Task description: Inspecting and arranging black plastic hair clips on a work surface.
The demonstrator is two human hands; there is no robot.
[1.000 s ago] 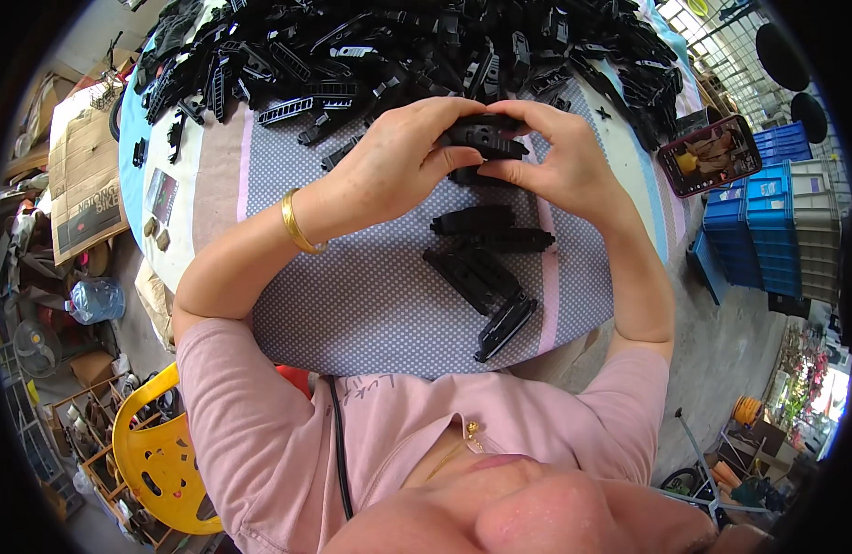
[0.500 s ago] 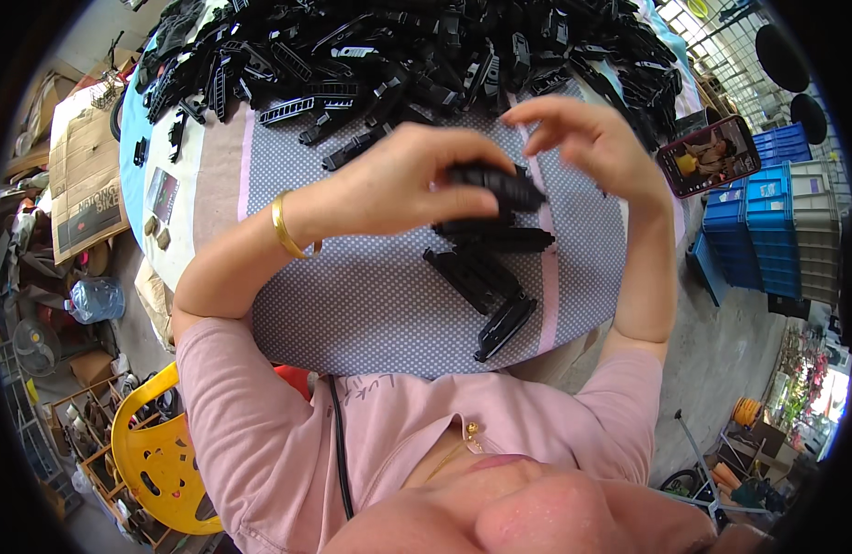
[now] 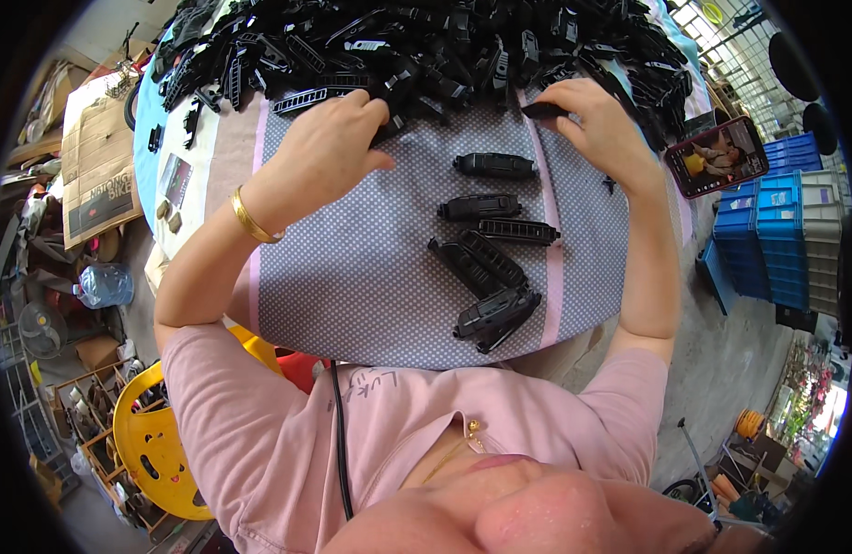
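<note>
At the near edge of a heap of black plastic parts, my left hand curls its fingers around a black toy train car, mostly hidden beneath them. My right hand pinches the end of another dark train piece. Between my hands and nearer to me, several black train cars lie apart on the patterned cloth: one on its own, another below it, then a ladder-patterned one. Closer to me, a slanting pair meets a small stack.
A phone showing a picture stands at the table's right edge. Blue and grey crates are stacked beyond it. To the left are a cardboard sheet, a water bottle and a yellow chair.
My left hand has released a black train car onto the cloth and moved left and away to the heap. The right hand has moved slightly away and now pinches a piece. More cars lie uncovered.
</note>
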